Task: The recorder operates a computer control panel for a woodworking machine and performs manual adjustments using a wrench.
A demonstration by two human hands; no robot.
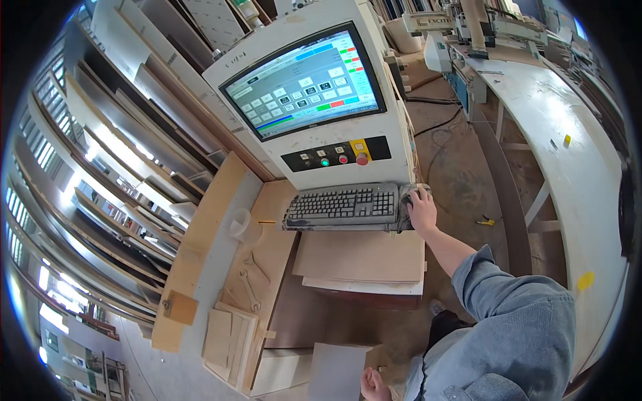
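While the R hand (421, 212) lies over a dark mouse (405, 198), I can't tell how firmly its grip is set, b/c the fingers hide most of it. The mouse is at the R end of the kbd (344, 206), just beside it, at the front of a white console (341, 177). The L hand (374, 386) shows low in my cam, near the bottom edge & well apart from the kbd; fingers look curled, can't tell if that grip has anything in it.

Above the kbd I've got a btn panel (313, 160) w/ a green btn (325, 162), a red btn (343, 159) & a red knob (362, 159) on a yellow plate. Over that, a tilted, lit screen (304, 83). Below the kbd, stacked boards (361, 257).

To the L, a wooden bench (275, 244) w/ a whitish tub (245, 227) & a wrench (250, 289). Far L: upright sheets (120, 134). To the R, a long white bench (575, 180) w/ a small yellow item (567, 140) on top.
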